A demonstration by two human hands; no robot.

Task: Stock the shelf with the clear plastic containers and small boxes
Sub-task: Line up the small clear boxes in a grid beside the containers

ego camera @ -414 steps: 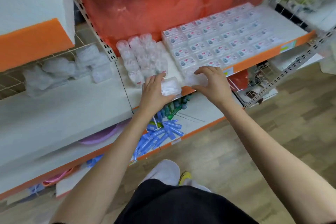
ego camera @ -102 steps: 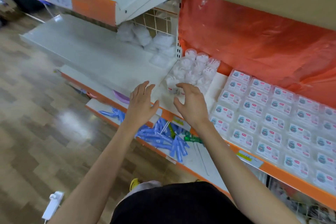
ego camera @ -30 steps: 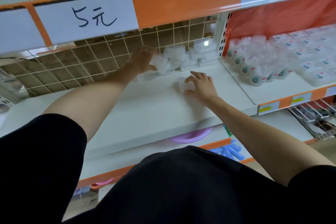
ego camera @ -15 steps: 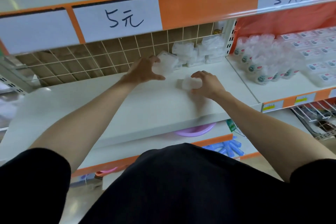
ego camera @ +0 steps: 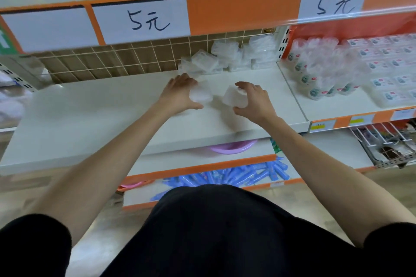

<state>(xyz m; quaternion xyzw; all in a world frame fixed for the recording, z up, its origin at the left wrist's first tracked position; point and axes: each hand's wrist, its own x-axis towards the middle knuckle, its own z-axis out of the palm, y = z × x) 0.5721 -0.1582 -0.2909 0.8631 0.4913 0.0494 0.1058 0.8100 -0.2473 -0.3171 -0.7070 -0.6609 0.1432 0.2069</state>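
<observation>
The left hand [ego camera: 179, 95] grips one clear container [ego camera: 201, 95] and the right hand [ego camera: 255, 101] grips a second container [ego camera: 233, 97], both low at the middle of the white shelf [ego camera: 101, 114]. The slick plastic could slip from either hand, or a hasty push could topple the loose stack [ego camera: 227, 57] behind.

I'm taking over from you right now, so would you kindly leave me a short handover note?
Left hand grips a clear container low over the white shelf; right hand grips a second container beside it, the two apart.
Done: a pile of clear containers sits at the back against the wire grid; small labelled boxes lie in rows in the bay to the right.
Left: set these two down, likely by the pile.
</observation>
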